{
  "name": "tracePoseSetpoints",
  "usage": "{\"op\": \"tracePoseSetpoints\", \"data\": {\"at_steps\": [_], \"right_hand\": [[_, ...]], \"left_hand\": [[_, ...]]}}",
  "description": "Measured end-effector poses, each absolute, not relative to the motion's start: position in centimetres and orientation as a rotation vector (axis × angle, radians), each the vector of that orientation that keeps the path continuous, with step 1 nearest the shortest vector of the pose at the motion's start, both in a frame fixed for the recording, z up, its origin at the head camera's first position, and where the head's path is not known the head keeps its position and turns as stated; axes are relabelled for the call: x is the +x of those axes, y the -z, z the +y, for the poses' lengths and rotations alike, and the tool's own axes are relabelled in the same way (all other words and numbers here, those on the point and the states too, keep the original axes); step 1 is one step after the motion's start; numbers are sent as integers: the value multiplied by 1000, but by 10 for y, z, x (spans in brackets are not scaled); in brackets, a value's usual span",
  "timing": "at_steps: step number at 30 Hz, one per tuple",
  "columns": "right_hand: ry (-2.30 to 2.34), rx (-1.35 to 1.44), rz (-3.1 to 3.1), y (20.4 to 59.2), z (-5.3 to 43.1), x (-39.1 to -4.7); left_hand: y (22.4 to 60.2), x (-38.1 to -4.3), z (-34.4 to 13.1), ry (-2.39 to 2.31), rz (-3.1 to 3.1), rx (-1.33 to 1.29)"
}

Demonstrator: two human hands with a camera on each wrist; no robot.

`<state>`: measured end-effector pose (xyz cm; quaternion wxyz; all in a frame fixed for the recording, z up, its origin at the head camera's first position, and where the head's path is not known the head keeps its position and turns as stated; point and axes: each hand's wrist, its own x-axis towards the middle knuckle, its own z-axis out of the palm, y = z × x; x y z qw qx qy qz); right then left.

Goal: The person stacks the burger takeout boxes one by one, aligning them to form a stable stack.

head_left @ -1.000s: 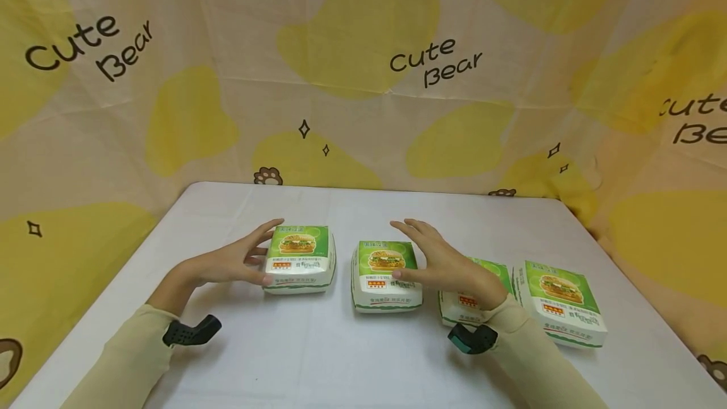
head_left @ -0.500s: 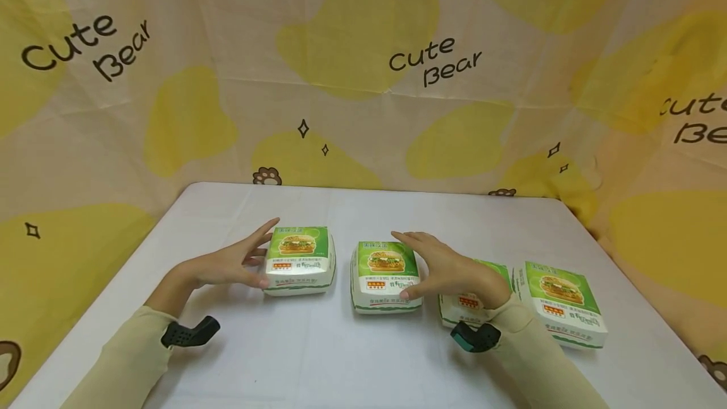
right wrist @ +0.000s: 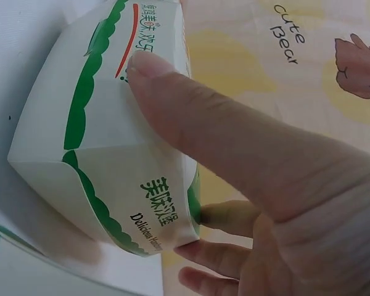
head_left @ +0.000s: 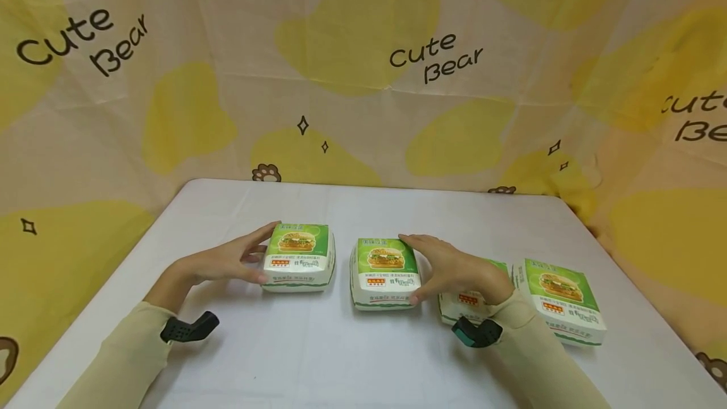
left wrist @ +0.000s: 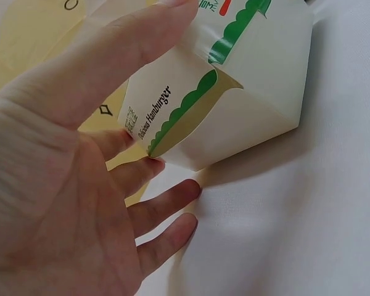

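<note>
My left hand (head_left: 218, 265) holds the left hamburger box (head_left: 299, 264) by its left side, thumb at the front and index finger at the back. In the left wrist view, the thumb lies on the box (left wrist: 265, 98) and the other fingers spread along its lower side. A second hamburger box (head_left: 377, 298), green and white with a burger picture, stands a short gap to the right. My right hand (head_left: 454, 270) grips that box at its right side. Its thumb presses the front corner, and the fingers sit behind, as the right wrist view of the box (right wrist: 117, 117) shows.
Under my right wrist, a third hamburger box (head_left: 461, 308) is partly hidden. Against it on the right stands another hamburger box (head_left: 565, 302), slightly turned. All rest on a white-covered table (head_left: 318, 358), with a yellow printed curtain (head_left: 352, 30) behind.
My right hand has come down from above the second box, its thumb sliding right to the front corner and fingers lowering behind. The left hand's index finger has closed onto its box.
</note>
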<state>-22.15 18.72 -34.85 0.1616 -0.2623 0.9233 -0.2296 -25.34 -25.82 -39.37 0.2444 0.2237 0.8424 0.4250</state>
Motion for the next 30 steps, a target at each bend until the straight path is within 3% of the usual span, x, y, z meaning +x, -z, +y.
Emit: {"op": "tracePoseSetpoints", "data": {"at_steps": [20,30], "right_hand": [[991,-642,2645,346,185,-225],[1157,-820,2648,341,178,-226]], "left_hand": [[391,-252,-256,-1161,2296,556],[392,-251,-258,-1152,2303,536]]}}
